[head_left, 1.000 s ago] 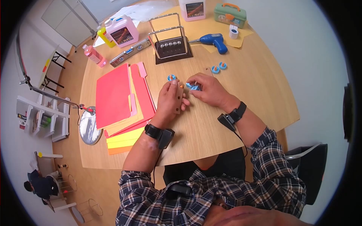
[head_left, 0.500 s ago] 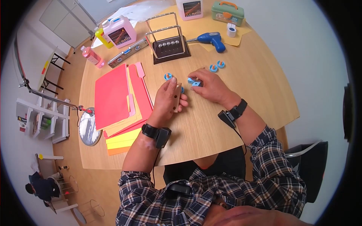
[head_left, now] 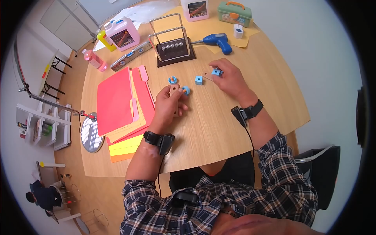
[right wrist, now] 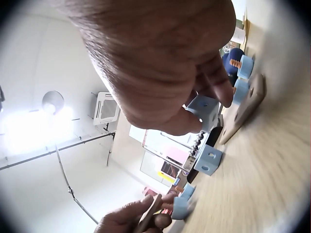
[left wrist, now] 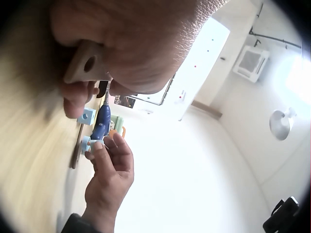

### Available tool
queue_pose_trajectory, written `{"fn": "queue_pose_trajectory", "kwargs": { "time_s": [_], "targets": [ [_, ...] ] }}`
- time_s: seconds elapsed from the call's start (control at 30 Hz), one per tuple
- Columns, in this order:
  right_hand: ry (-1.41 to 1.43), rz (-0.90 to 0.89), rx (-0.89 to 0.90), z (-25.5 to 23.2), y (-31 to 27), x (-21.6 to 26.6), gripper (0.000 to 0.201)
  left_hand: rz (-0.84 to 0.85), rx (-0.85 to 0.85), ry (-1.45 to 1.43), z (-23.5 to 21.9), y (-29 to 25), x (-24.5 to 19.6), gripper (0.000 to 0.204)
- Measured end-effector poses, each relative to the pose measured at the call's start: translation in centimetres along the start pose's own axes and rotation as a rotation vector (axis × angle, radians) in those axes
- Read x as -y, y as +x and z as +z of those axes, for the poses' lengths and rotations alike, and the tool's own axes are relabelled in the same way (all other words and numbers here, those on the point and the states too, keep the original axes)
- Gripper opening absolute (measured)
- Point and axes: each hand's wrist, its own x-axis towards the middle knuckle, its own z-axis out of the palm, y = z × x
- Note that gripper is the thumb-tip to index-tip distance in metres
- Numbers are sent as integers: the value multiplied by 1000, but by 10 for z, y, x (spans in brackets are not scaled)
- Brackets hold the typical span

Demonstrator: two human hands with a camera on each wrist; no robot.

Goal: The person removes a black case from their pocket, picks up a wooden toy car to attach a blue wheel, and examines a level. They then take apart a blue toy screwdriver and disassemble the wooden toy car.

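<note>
In the head view my left hand [head_left: 167, 103] grips a wooden strip with holes [head_left: 175, 91] between thumb and fingers. A blue-headed orange bolt [head_left: 185, 90] shows right beside that thumb, and a similar bolt [head_left: 172, 80] stands just beyond the hand. My right hand [head_left: 232, 80] pinches a light blue block with holes [head_left: 216, 72] between thumb and fingers. Another blue block [head_left: 199, 80] sits on the table between the hands. A second wooden strip [right wrist: 249, 108] lies below the right hand, with two more blue-headed bolts [right wrist: 245, 67] behind it in the right wrist view.
Red and yellow folders [head_left: 117, 102] are stacked left of the left hand. Further back stand a Newton's cradle [head_left: 175, 51], a spirit level [head_left: 131, 55], a blue power driver [head_left: 217, 40], a tape roll [head_left: 238, 32], a green toolbox [head_left: 235, 13] and pink jugs [head_left: 122, 34].
My right hand has moved right and away with one blue block, and the other block now stands apart on the table. The left hand has turned its wooden strip slightly.
</note>
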Motion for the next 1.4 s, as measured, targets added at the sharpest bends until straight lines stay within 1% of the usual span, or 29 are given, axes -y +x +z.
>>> {"fn": "queue_pose_trajectory", "kwargs": {
  "time_s": [0.07,0.13,0.27,0.33,0.37,0.43,0.47,0.53,0.57,0.63,0.67,0.73,0.87,0.93,0.97,1.0,1.07,1.1,1.13,1.2,1.23,1.3,1.33,1.4],
  "targets": [
    [-5,28,-21,-4,2,-4,33,3,12,11,2,0,-1,36],
    [-15,0,-68,-4,3,-14,32,18,3,25,4,-1,-2,37],
    [-19,-5,-63,-5,4,-16,34,42,1,11,4,0,0,40],
    [47,-11,24,-6,3,-7,35,63,-14,87,6,2,2,40],
    [46,-16,25,-4,2,-6,35,67,-16,85,6,1,2,40],
    [133,-55,129,-1,0,-5,37,69,6,80,6,0,2,39],
    [132,-60,131,-1,-1,-2,37,73,2,77,5,0,2,39],
    [145,-38,231,-1,-1,2,39,86,37,68,3,1,2,37],
    [146,-41,236,-1,-1,4,39,87,33,65,3,2,3,37],
    [76,1,303,-2,0,6,42,84,46,85,3,5,4,36],
    [75,-2,303,-2,0,4,42,87,44,84,3,5,5,36],
    [-9,-75,301,-3,-1,0,43,91,51,88,3,6,6,36],
    [20,-82,243,-6,1,-3,41,106,81,123,3,10,5,36],
    [2,-100,127,-9,8,-9,36,115,79,152,4,11,3,38],
    [-77,-119,79,-15,10,-4,31,112,83,147,5,10,1,38],
    [-82,-117,82,-16,12,-9,31,89,79,153,6,8,-3,39],
    [-72,-15,-27,-21,14,-25,30,69,77,152,6,8,-4,41],
    [22,55,-42,-21,13,-30,26,73,98,171,4,9,-3,42],
    [17,52,-36,-24,11,-35,26,79,117,189,3,9,-3,44],
    [-98,156,40,-30,9,-37,24,77,126,190,2,8,-3,45],
    [-100,149,43,-33,9,-38,24,71,136,197,2,7,-4,47],
    [-153,239,199,-37,11,-40,25,67,139,194,1,9,-4,47],
    [-150,231,203,-37,11,-40,25,59,149,195,0,9,-3,47],
    [-267,263,309,-37,12,-37,29,67,157,199,-1,9,0,48]
  ]
}}
